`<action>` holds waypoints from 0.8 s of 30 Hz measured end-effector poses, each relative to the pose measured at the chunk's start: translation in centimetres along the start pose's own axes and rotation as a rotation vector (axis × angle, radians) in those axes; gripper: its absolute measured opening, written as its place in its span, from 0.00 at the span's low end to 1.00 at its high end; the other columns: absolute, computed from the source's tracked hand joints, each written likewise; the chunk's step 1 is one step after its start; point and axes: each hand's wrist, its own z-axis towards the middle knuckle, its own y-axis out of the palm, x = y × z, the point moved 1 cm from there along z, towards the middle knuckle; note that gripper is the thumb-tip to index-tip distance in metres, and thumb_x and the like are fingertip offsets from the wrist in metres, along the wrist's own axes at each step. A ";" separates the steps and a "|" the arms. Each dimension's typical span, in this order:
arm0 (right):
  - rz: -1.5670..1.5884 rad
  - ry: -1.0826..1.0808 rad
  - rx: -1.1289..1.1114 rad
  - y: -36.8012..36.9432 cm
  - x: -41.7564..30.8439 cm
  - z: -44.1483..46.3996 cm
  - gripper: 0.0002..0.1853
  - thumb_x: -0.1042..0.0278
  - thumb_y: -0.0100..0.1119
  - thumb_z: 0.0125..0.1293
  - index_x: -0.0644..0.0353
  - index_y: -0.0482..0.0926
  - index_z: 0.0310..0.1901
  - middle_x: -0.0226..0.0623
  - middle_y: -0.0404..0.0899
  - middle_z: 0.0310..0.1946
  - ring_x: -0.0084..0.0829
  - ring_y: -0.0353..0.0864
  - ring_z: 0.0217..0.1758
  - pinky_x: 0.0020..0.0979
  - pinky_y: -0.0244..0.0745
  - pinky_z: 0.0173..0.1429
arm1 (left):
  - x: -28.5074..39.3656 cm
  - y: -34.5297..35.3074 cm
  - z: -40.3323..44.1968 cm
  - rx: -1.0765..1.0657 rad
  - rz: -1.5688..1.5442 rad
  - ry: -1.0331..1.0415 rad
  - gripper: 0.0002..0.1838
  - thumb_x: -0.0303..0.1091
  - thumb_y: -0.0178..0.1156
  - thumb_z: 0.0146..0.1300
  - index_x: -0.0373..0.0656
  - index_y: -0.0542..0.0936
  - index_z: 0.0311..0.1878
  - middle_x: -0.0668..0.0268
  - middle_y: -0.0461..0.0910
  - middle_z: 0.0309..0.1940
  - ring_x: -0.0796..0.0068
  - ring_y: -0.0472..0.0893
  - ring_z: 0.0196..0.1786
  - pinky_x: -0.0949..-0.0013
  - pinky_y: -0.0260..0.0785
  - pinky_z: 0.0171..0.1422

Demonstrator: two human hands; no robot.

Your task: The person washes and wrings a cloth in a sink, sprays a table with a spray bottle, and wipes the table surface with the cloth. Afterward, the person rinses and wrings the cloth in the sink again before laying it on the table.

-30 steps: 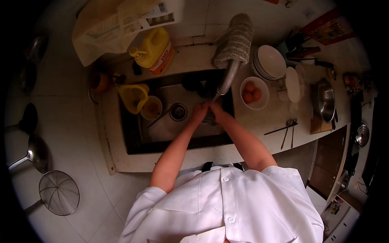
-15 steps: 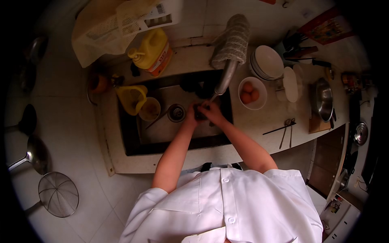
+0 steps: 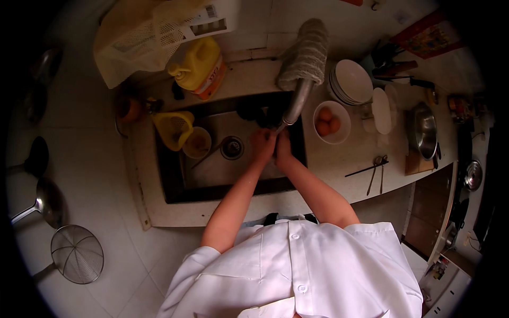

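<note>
Both hands are together in the sink (image 3: 228,180), just below the mouth of the metal tap (image 3: 298,103). My left hand (image 3: 262,144) has its fingers curled; anything inside them is hidden. Close beside it on the right, my right hand (image 3: 283,146) reaches under the spout, its fingers hard to see in the shade. Behind the hands, dark shapes lie at the back of the sink, too dim to name. To the left are the drain (image 3: 232,148), a small bowl (image 3: 197,143) and a yellow plastic strainer basket (image 3: 174,130).
A white bowl of brown eggs (image 3: 332,122) stands right of the sink, near stacked white plates (image 3: 352,79). Farther right is a steel bowl (image 3: 424,132). A yellow jug (image 3: 200,69) stands behind the sink. A wire skimmer (image 3: 78,254) hangs at the left.
Both hands have moved up and slightly right, to under the tap. The dark thing seen between them before is no longer visible there.
</note>
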 end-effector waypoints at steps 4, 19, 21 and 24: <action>-0.833 -0.278 0.057 -2.0 2.2 4.4 0.16 0.59 0.39 0.65 0.61 0.75 0.41 0.48 0.77 0.38 0.41 0.77 0.42 0.40 0.71 0.45 | 0.1 0.2 0.1 0.078 0.147 0.049 0.18 0.43 0.52 0.57 0.34 0.79 0.30 0.48 0.76 0.30 0.48 0.75 0.37 0.55 0.66 0.44; -1.403 -0.448 0.197 0.3 -1.6 -1.0 0.22 0.56 0.45 0.59 0.71 0.77 0.35 0.59 0.76 0.35 0.57 0.75 0.42 0.47 0.70 0.46 | -5.5 1.5 0.3 -0.221 -0.246 -0.552 0.19 0.48 0.50 0.60 0.41 0.77 0.40 0.54 0.77 0.40 0.59 0.75 0.48 0.54 0.69 0.43; -1.472 -0.433 0.171 -0.3 -1.5 0.1 0.22 0.56 0.45 0.59 0.71 0.76 0.39 0.59 0.76 0.36 0.55 0.75 0.43 0.45 0.70 0.46 | -3.1 0.1 -0.1 -0.279 -0.522 -0.785 0.17 0.47 0.51 0.60 0.48 0.75 0.46 0.62 0.75 0.48 0.65 0.72 0.55 0.53 0.70 0.44; -0.898 -0.648 -0.136 -1.7 -1.0 3.2 0.19 0.58 0.44 0.63 0.64 0.72 0.46 0.46 0.77 0.42 0.43 0.77 0.41 0.40 0.70 0.50 | -0.6 -0.9 -0.2 -0.403 -0.822 -0.832 0.24 0.53 0.51 0.59 0.48 0.72 0.53 0.68 0.75 0.45 0.71 0.71 0.53 0.60 0.71 0.45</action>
